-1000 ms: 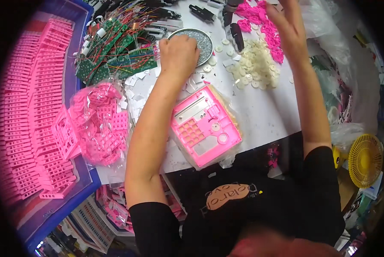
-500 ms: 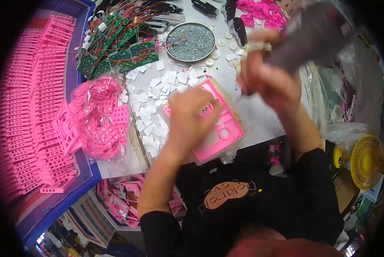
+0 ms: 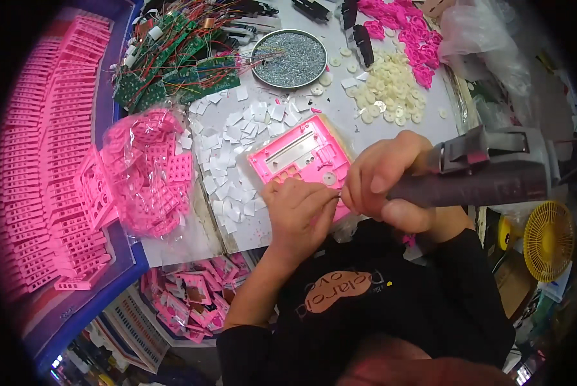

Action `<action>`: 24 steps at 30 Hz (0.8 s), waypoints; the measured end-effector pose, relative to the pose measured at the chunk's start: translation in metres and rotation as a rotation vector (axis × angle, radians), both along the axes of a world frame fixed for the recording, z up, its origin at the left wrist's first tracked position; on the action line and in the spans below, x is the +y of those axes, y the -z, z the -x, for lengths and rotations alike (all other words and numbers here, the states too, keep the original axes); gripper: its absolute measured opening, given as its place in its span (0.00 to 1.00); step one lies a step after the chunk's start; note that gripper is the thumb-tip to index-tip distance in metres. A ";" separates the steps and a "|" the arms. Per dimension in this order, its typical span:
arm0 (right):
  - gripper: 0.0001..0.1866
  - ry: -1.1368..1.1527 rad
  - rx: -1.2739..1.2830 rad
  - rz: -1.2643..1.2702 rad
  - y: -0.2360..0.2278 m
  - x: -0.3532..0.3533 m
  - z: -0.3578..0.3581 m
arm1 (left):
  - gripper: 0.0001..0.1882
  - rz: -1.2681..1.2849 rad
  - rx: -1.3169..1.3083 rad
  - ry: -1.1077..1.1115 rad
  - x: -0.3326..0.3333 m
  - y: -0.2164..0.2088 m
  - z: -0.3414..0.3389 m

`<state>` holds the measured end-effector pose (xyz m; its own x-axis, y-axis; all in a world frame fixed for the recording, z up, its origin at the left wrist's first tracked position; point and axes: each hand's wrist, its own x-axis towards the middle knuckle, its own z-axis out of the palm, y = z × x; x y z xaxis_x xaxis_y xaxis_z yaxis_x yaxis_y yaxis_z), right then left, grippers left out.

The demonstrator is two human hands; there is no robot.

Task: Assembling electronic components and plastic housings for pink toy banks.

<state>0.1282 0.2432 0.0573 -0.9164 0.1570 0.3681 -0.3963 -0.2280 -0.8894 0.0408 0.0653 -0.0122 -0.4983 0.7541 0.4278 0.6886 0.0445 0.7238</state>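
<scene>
Probably light, stiff plastic, the pink casing [image 3: 301, 154]; likely slick, and fragile around its thin cutouts, so best held by the outer rim. Lies on a plastic-wrapped pad [image 3: 244, 168] on the white tabletop [image 3: 372, 136]. Left hand [image 3: 301, 212]: grip narrow, fingertips bunched at the tool's tip; cannot tell what they pinch. Right hand [image 3: 388, 183]: grip wrapped round a thick dark handheld tool [image 3: 481, 185]. Containers: round dish [image 3: 289, 86], tiny silvery metal pieces [image 3: 295, 61]; blue crate [image 3: 126, 265], rows of pink perforated parts [image 3: 73, 161]; clear bag [image 3: 144, 151], pink pieces.

- Lettered in dark across a tan patch [image 3: 338, 289] on the black shirt [image 3: 404, 309], below the left hand [image 3: 298, 209].
- Printed in unreadably small rows on a sheet [image 3: 134, 331], farther down-left of it.
</scene>
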 end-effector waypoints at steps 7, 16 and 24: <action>0.14 0.064 0.060 0.006 0.014 0.011 0.004 | 0.05 0.109 0.159 0.085 0.024 -0.016 0.024; 0.15 0.128 -0.027 -0.010 0.034 0.018 0.022 | 0.09 0.579 0.427 -0.260 0.150 0.018 0.155; 0.14 0.005 -0.139 -0.087 0.049 0.007 0.014 | 0.11 0.521 0.577 -0.315 0.151 0.033 0.156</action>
